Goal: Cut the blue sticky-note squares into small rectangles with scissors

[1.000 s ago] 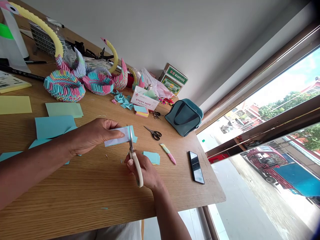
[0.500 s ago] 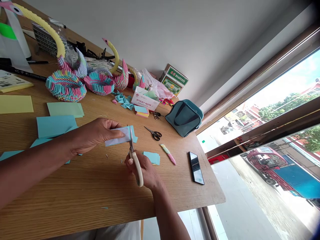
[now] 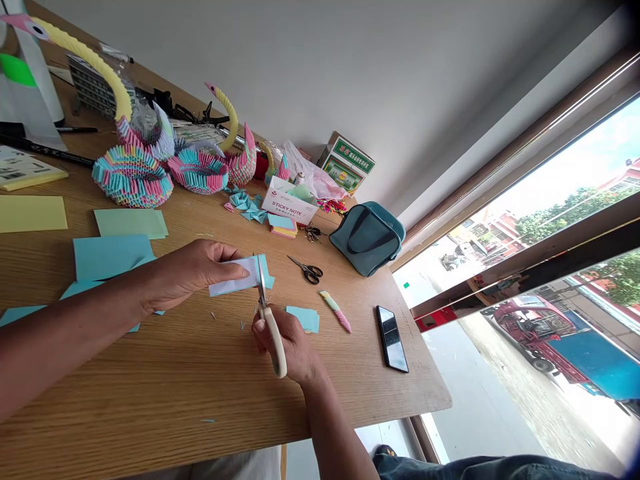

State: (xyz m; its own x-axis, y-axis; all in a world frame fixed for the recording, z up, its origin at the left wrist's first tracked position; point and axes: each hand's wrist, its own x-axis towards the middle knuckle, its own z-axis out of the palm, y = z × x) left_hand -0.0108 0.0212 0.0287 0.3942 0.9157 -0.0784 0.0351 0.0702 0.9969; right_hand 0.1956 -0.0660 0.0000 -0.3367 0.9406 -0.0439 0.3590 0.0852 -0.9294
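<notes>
My left hand (image 3: 213, 270) pinches a white-faced paper with blue edges (image 3: 234, 277) between thumb and fingers. In my right hand (image 3: 287, 340) is a pair of scissors with cream handles (image 3: 275, 343), its blades lying across the paper near its right end. Blue paper shows beyond the blades. Just right of my right hand lies a small stack of blue slips (image 3: 303, 319). Larger blue sheets (image 3: 111, 257) lie near my left forearm, partly covered by it.
Black scissors (image 3: 310, 271), a folded paper strip (image 3: 336, 312), a phone (image 3: 393, 339) and a teal bag (image 3: 369, 237) are at the right. Paper swans (image 3: 133, 175) and a sticky note box (image 3: 289, 201) stand at the back. Someone's dark-trousered leg (image 3: 465, 468) shows at lower right.
A dark-trousered leg and a shoe have come into view at the bottom right. The view has shifted slightly; both hands keep nearly the same pose.
</notes>
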